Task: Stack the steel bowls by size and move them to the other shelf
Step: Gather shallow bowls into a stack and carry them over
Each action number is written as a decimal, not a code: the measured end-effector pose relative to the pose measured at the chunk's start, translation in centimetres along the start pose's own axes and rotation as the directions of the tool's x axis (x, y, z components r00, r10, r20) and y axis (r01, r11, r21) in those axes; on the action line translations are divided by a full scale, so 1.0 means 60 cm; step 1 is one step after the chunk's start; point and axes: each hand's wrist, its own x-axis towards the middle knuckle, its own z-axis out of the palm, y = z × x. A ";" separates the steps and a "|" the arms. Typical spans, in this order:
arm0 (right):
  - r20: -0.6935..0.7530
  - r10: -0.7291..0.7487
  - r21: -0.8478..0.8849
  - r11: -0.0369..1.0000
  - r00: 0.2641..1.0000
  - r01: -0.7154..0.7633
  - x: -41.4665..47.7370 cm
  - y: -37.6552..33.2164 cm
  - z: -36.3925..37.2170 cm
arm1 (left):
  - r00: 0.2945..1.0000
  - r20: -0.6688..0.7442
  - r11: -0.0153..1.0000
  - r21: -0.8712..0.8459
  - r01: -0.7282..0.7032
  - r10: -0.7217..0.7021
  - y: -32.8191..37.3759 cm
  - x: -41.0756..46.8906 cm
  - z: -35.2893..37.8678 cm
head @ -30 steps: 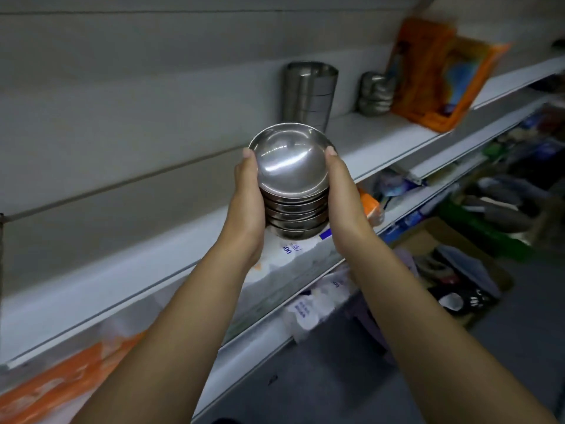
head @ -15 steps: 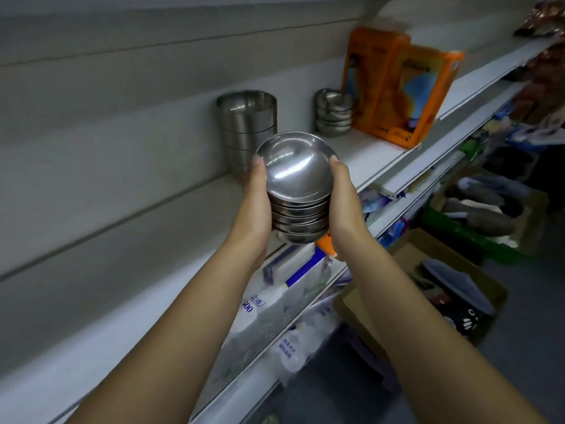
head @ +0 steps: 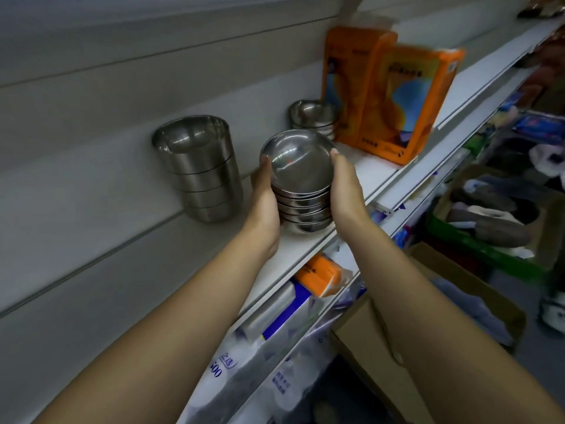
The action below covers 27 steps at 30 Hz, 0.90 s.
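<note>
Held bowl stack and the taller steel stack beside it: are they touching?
Apart. The head view shows the left hand and a strip of wall between the held bowl stack and the taller steel stack.

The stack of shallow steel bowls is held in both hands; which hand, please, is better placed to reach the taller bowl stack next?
Probably left. The left hand grips the shallow stack on the side facing the taller stack; the right hand would have to cross over.

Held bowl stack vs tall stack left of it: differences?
The held stack holds shallow bowls; the tall stack deeper, straighter-walled ones. The held stack is gripped by left hand and right hand near the shelf edge; the tall stack stands free by the wall. Both: nested steel.
</note>
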 end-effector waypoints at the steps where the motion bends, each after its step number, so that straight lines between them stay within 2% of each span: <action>1: 0.014 -0.019 0.000 1.000 1.000 0.019 0.019 -0.002 -0.002 | 1.000 -0.024 1.000 -0.011 -0.009 0.009 -0.005 0.018 0.008; 10: 0.206 -0.053 0.018 0.999 0.977 0.050 0.167 -0.003 0.007 | 0.960 -0.262 0.995 0.019 -0.097 0.098 -0.031 0.133 0.056; 14: 0.293 -0.034 0.081 0.997 0.956 0.011 0.224 0.001 0.027 | 0.929 -0.338 0.989 0.059 -0.139 0.151 -0.030 0.169 0.061; 19: 0.363 -0.094 0.134 0.990 0.927 0.048 0.262 0.011 0.056 | 0.897 -0.370 0.963 0.208 -0.172 0.241 -0.024 0.198 0.045; 23: 0.352 -0.148 0.169 0.981 0.924 0.093 0.277 0.015 0.084 | 0.862 -0.434 0.956 0.238 -0.172 0.263 -0.009 0.221 0.042; 27: 0.297 -0.159 0.159 0.981 0.941 0.116 0.289 0.009 0.104 | 0.858 -0.451 0.963 0.216 -0.162 0.246 -0.002 0.245 0.041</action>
